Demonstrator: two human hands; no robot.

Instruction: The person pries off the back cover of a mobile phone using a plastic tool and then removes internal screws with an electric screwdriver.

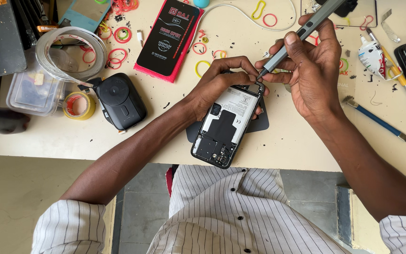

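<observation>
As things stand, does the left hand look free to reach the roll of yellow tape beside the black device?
Probably not without letting go: the left hand is steadying the opened phone. The path to the yellow tape roll is partly blocked by the black device.

Both forearms reach forward from rolled striped sleeves; the left hand curls palm-down, fingers bent, while the right hand pinches thumb against fingertips, wrist raised and cocked inward.
</observation>
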